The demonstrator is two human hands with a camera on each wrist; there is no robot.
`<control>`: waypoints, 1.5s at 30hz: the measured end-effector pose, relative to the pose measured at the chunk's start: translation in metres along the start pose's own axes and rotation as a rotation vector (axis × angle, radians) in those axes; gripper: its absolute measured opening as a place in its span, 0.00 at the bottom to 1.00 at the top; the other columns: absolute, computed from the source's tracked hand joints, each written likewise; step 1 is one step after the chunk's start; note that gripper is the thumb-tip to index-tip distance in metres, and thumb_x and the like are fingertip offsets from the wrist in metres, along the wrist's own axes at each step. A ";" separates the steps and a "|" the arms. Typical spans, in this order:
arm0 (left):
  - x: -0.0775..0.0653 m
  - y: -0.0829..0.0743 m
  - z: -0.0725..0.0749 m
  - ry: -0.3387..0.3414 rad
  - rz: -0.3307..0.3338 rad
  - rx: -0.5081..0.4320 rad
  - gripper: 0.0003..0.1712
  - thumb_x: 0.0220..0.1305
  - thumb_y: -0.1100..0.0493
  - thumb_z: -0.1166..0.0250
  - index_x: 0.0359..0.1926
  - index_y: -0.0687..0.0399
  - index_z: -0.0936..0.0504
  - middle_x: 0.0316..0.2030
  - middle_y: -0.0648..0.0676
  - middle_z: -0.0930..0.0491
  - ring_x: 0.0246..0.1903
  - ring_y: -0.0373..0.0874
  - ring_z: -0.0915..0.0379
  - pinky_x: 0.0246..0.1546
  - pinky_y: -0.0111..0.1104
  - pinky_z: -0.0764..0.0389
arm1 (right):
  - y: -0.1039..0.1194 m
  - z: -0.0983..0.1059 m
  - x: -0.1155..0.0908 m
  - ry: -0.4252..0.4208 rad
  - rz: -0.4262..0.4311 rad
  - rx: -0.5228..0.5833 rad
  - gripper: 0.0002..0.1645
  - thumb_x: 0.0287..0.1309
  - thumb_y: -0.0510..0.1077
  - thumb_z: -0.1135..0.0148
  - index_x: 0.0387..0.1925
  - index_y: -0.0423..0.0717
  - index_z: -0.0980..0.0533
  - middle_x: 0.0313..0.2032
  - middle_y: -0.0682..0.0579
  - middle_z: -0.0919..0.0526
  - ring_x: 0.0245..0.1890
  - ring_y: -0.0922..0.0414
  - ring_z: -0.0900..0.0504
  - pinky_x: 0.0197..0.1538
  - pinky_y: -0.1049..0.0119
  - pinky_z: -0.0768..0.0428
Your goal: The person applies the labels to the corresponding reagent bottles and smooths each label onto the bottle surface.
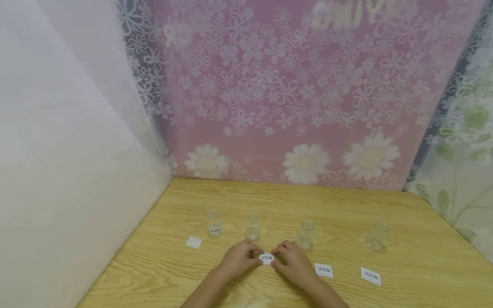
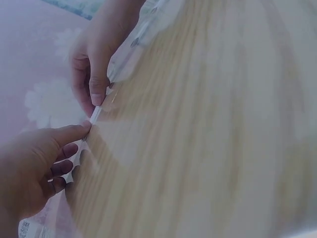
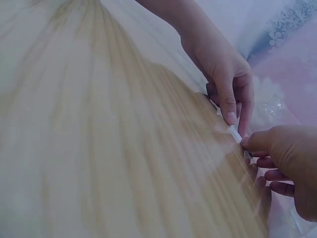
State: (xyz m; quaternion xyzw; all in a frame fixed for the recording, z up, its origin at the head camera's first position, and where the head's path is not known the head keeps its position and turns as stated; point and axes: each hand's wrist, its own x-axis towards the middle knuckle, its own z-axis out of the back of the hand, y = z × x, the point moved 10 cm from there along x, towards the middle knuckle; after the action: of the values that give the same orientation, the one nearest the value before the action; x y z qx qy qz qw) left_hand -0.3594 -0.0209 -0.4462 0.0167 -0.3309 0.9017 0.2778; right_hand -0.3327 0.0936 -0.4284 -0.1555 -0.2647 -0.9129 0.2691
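Between both hands, just above the table in the head view, is a small white label (image 1: 266,258) with dark printed characters. My left hand (image 1: 241,259) pinches its left edge between thumb and fingers. The right hand (image 1: 293,263) pinches the opposite edge the same way. Seen nearly edge-on, the label (image 2: 95,115) shows as a thin white strip in the left wrist view, and the label (image 3: 235,134) looks alike in the right wrist view. Just beyond the hands stand a clear glass bottle (image 1: 252,226) without a label and another bare glass bottle (image 1: 304,235).
At the left a glass bottle (image 1: 214,223) bears a printed label, with a blank white paper piece (image 1: 194,242) near it. A further glass bottle (image 1: 376,236) stands at right. Two printed labels, one label (image 1: 323,270) and another label (image 1: 371,276), lie on the wooden table (image 1: 154,273).
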 end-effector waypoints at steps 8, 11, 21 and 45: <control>-0.004 0.021 0.010 0.018 0.029 -0.040 0.15 0.51 0.52 0.31 0.41 0.50 0.17 0.27 0.40 0.31 0.25 0.32 0.35 0.26 0.24 0.29 | 0.007 -0.012 0.013 0.012 -0.026 -0.005 0.15 0.46 0.45 0.30 0.37 0.46 0.21 0.38 0.56 0.24 0.41 0.58 0.30 0.43 0.59 0.24; -0.005 0.028 0.015 0.027 0.030 -0.077 0.15 0.51 0.53 0.31 0.41 0.50 0.17 0.28 0.40 0.30 0.27 0.33 0.34 0.28 0.25 0.29 | 0.012 -0.015 0.017 0.000 -0.012 0.001 0.15 0.45 0.46 0.30 0.36 0.46 0.20 0.38 0.56 0.24 0.39 0.58 0.30 0.41 0.60 0.24; -0.008 0.043 0.026 0.038 0.024 -0.200 0.14 0.52 0.56 0.31 0.40 0.53 0.17 0.29 0.44 0.28 0.32 0.38 0.33 0.33 0.28 0.27 | 0.017 -0.026 0.030 0.013 -0.024 0.023 0.15 0.46 0.47 0.30 0.37 0.45 0.20 0.37 0.55 0.24 0.38 0.59 0.31 0.39 0.63 0.26; -0.011 0.036 0.026 0.007 0.045 -0.145 0.15 0.51 0.53 0.30 0.40 0.53 0.21 0.32 0.44 0.30 0.32 0.38 0.35 0.34 0.29 0.29 | 0.013 -0.025 0.028 -0.003 -0.022 0.033 0.13 0.48 0.46 0.31 0.36 0.46 0.21 0.38 0.58 0.26 0.38 0.59 0.32 0.41 0.62 0.26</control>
State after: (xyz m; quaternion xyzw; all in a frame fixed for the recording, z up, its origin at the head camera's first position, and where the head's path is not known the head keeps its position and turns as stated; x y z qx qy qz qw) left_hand -0.3725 -0.0645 -0.4493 -0.0142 -0.3944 0.8815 0.2592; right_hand -0.3514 0.0588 -0.4314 -0.1494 -0.2819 -0.9110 0.2613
